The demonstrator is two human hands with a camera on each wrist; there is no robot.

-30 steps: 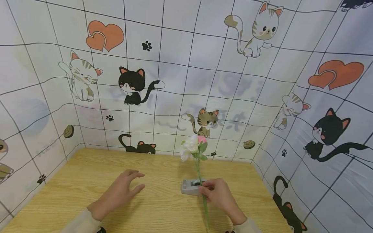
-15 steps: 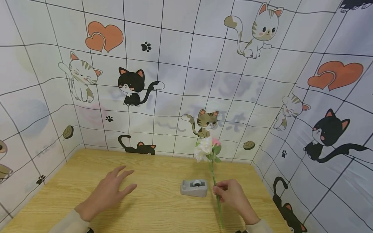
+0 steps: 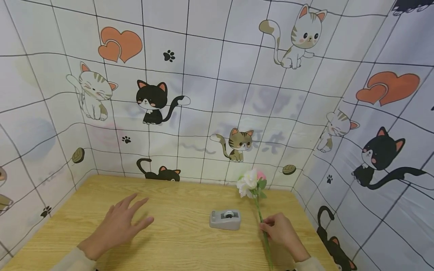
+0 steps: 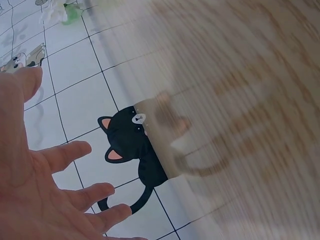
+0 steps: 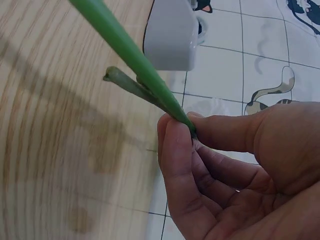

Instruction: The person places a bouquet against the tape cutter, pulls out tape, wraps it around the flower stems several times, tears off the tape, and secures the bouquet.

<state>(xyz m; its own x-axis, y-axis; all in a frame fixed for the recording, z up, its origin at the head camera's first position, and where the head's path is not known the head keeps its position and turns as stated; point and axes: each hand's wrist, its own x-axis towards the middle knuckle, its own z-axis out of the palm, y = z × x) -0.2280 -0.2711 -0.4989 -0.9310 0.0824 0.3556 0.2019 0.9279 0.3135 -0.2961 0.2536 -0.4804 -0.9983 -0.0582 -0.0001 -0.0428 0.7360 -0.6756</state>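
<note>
My right hand pinches the green stem of an artificial flower with thumb and fingertips. At the stem's top are a white bloom, a pink bloom and some green leaves; the stem runs down toward the front of the table. A short side stub sticks out from the stem near the fingers. Left of the flower a grey tape dispenser stands on the table, apart from both hands. Over the table's left side my left hand has its fingers spread and holds nothing.
The wooden table backs onto a white gridded wall cloth printed with cats, hearts and paw prints. The cloth also closes in the left and right sides.
My right hand has carried the flower to the right and slightly down, away from in front of the tape dispenser. My left hand has drawn away to the left.
</note>
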